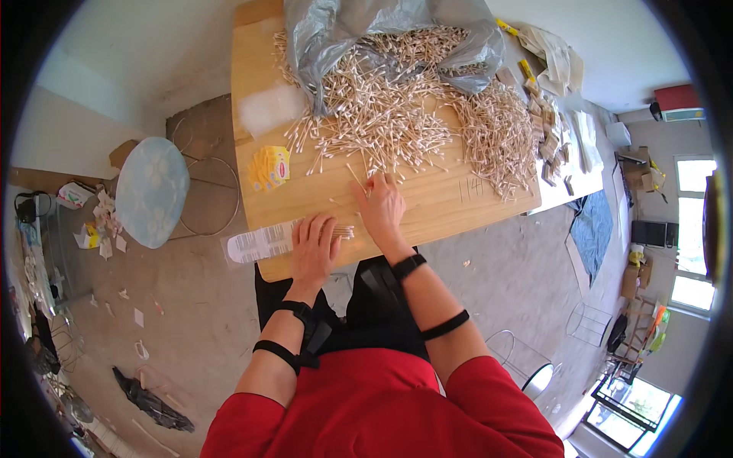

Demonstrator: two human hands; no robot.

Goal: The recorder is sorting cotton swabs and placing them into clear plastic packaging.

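Note:
My left hand [311, 243] lies over a long clear packet with a printed white card [263, 243] near the table's front edge, holding it down. Out of the packet's right end, past my fingers, stick the tips of several cotton swabs [345, 232]. Just to the right and farther in, my right hand [383, 204] has its fingers bent and drawn together at some loose swabs; how many it pinches is hidden. A big loose pile of cotton swabs [382, 130] spreads just beyond it, spilling from a grey plastic bag [324, 38].
A second heap of swabs [500, 137] covers the table's right side. Yellow printed cards [269, 168] and a translucent white sheet [271, 109] lie at left. A stool with a pale blue cover [153, 192] stands left of the wooden table [450, 214]. Small bundles [551, 133] lie at far right.

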